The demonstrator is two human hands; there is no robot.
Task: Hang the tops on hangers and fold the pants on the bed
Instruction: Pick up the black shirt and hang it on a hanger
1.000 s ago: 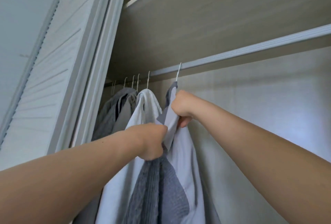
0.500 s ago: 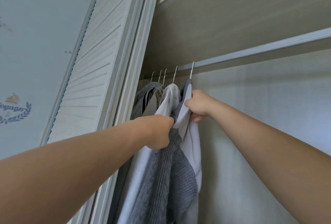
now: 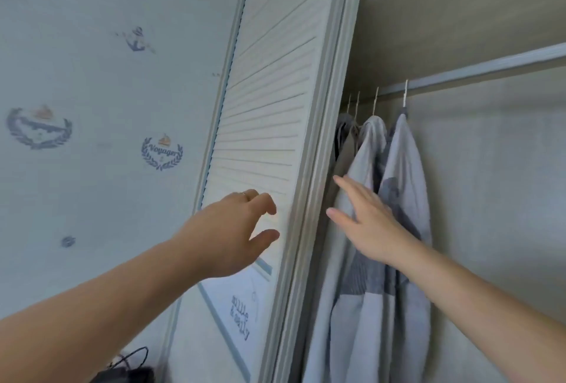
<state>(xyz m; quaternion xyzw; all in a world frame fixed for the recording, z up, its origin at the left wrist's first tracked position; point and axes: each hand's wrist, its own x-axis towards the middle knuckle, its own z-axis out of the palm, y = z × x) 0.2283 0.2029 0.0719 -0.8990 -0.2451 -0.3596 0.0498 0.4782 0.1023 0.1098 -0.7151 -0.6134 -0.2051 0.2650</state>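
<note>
Reaching up toward the wardrobe, we have both hands released and holding nothing. Our left hand [image 3: 232, 231] hovers in front of the louvred door [image 3: 269, 101], fingers loosely curled and thumb apart. Our right hand [image 3: 366, 225] is spread flat with straight fingers in front of the rightmost top [image 3: 405, 168] — whether it touches the cloth we cannot tell. That top, pale blue with a grey knitted panel, hangs by its hanger hook [image 3: 406, 93] from the rail [image 3: 490, 65]. A second pale top [image 3: 369, 150] hangs just beside it on the left, with darker garments [image 3: 344, 137] beyond. Wallpaper [image 3: 92, 91] with small nautical emblems lies left of the door.
</note>
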